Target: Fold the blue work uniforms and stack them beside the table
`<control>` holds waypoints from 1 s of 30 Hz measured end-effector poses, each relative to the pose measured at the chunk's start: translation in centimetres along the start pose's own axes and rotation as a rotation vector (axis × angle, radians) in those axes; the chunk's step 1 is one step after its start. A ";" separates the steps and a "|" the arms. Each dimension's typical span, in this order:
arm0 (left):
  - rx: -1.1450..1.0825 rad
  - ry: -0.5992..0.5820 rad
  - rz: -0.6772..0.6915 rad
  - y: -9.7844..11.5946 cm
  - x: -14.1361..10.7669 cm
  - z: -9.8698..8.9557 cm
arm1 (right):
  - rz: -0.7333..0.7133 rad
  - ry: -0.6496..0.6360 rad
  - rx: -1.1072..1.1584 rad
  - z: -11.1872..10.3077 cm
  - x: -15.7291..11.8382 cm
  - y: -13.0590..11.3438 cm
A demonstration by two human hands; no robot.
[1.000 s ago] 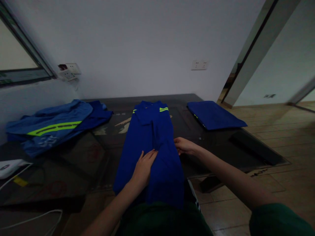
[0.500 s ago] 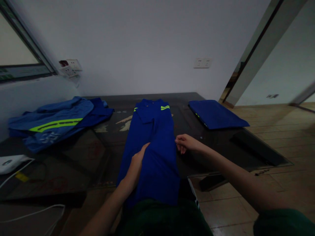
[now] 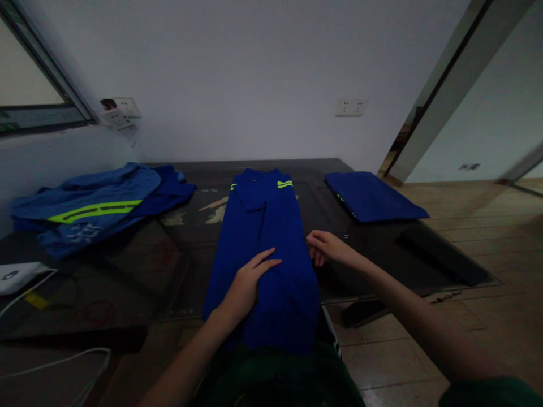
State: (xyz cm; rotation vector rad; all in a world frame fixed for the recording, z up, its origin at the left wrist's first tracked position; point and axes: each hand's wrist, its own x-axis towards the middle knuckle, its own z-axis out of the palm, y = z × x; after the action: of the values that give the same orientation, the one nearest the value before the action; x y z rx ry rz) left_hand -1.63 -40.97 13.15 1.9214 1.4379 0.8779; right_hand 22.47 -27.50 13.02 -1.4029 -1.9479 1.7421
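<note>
A long-sleeved blue shirt [image 3: 278, 220] is laid lengthwise at the middle of the dark desk [image 3: 193, 277], its collar set toward the wall [image 3: 237, 73]. Its near end is carried past the desk's front edge, up to the wearer's green clothing [image 3: 280, 379]. By the collar, 2 yellow-green stripes are shown on the right; a smaller patch is seen on the left. The left hand [image 3: 244, 285] is rested on the shirt, its grip wide and relaxed, with the fingers extended over the cloth. The right hand [image 3: 326, 247] is held just beside the shirt's right edge with fingers curled; its grip is narrow, but whether cloth is pinched cannot be made out. To the right, a folded blue garment [image 3: 371, 198] is placed; to the left, rumpled blue clothes [image 3: 97, 198] are heaped. Nearer, a white device [image 3: 17, 277] is seen at the left.
</note>
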 end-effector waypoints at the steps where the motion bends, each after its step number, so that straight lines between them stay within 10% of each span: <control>1: 0.020 -0.007 0.012 0.0 0.0 0.2 | 0.003 -0.006 0.054 0.4 -0.6 -0.1; 9: 0.105 -0.073 -0.003 0.7 0.5 0.5 | -0.081 0.018 0.305 2.4 -2.7 -0.3; 16: 0.069 -0.092 0.084 2.2 -1.1 1.0 | -0.336 0.438 -0.318 2.2 -4.5 -1.3; 22: -0.006 -0.213 0.274 3.1 -2.4 1.6 | -0.792 0.578 -0.573 9.2 -12.3 -0.4; 30: -0.042 -0.036 0.232 4.9 -1.1 2.5 | -0.766 0.881 -0.557 15.2 -12.4 2.4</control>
State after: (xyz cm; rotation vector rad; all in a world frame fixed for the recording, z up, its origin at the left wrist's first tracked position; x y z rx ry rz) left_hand 3.00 -43.47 15.17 2.0894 1.1820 0.9638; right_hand 20.32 -47.10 11.85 -1.0143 -2.0156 0.1809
